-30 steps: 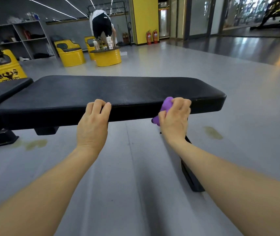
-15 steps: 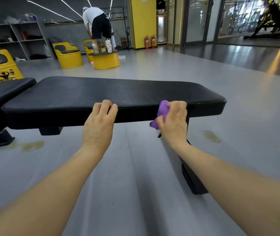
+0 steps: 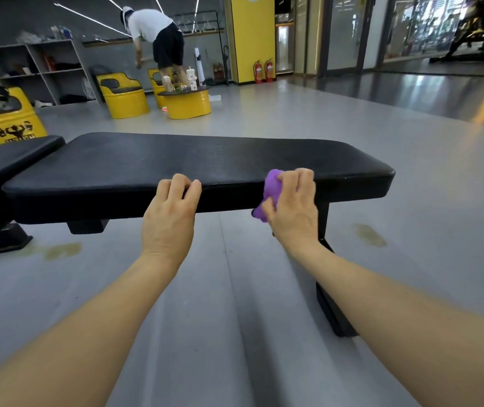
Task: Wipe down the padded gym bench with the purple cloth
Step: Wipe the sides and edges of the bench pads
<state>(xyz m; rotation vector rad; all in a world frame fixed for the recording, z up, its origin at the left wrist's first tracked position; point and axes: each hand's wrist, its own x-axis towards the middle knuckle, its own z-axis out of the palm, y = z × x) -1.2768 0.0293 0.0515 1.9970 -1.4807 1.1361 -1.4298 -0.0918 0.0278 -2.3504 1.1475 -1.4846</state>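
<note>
On a grey gym floor, the black bench [image 3: 193,168] has its near edge gripped by the left hand [image 3: 170,212] while the right hand [image 3: 292,207] clutches the purple cloth [image 3: 271,190] against that edge, mid-wipe, likely needing a sideways sweep next.

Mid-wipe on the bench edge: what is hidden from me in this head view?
- Most of the purple cloth: covered by the right hand.
- Left hand thumb: hidden behind the hand, at the bench edge.
- Bench underside and left end: hidden by the pad and a neighbouring pad.
- Whether the wiped top is clean: too dark to tell.
</note>
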